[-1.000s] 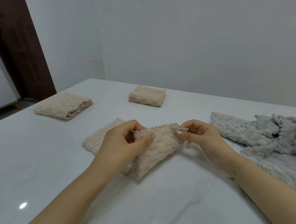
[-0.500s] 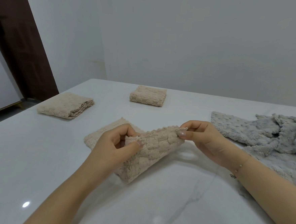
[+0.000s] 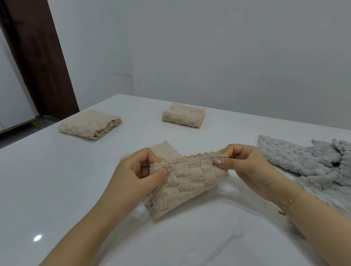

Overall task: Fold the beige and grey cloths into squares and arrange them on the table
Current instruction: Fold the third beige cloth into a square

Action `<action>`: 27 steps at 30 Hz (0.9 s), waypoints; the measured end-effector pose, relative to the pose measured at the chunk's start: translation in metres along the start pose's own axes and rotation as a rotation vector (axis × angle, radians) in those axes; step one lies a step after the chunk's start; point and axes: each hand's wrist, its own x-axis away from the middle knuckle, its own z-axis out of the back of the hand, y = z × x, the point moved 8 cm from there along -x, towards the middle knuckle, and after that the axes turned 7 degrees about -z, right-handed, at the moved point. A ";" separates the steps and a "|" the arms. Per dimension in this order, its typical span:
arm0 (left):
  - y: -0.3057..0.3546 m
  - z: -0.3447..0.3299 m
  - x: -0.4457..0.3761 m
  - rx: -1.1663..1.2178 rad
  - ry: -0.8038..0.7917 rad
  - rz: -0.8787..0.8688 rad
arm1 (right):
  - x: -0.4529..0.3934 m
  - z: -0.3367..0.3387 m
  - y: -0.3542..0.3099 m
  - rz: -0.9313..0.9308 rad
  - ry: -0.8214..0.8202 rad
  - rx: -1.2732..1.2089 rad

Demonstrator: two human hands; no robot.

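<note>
1. Head view, hands: left hand [image 3: 140,178] pinches the near-left top corner of the beige cloth [image 3: 187,181], thumb in front, fingers curled behind. Right hand [image 3: 245,166] pinches the opposite top corner the same way. Both are closed on the cloth; nothing else is held.
2. Beige cloth: already doubled, top edge stretched between the two hands, lower part drooping to touch the table [image 3: 42,186] near the middle. A flat beige piece [image 3: 165,150] shows behind the left hand; can't tell if it's the same cloth or another.
3. Done so far: two folded beige squares, one [image 3: 92,125] by the left edge, one [image 3: 184,115] toward the far edge, well apart.
4. Still to do: grey cloths [image 3: 314,161] in a loose heap by the right edge, unfolded.
5. Step in hand, my read: squaring the top edge before the next fold. To do it well:
   - keep the edge taut & level, w/ both layers caught in each pinch;
   - line up corners before laying it down, since the plush fabric will likely shift;
   - lay it flat, then fold across & press the crease.
6. Risk: uneven tension skews the square; a slipped inner layer would stick out.
7. Placement: probably in line w/ the other two squares, w/ even gaps.
</note>
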 end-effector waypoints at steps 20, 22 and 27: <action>-0.009 0.010 -0.003 0.001 0.059 0.040 | -0.002 -0.003 -0.004 0.056 0.082 0.054; -0.011 0.013 -0.006 0.017 0.068 0.081 | -0.006 -0.006 -0.008 0.075 0.101 0.090; -0.014 0.032 -0.027 -0.067 0.017 0.150 | -0.036 -0.028 -0.026 0.139 0.151 0.340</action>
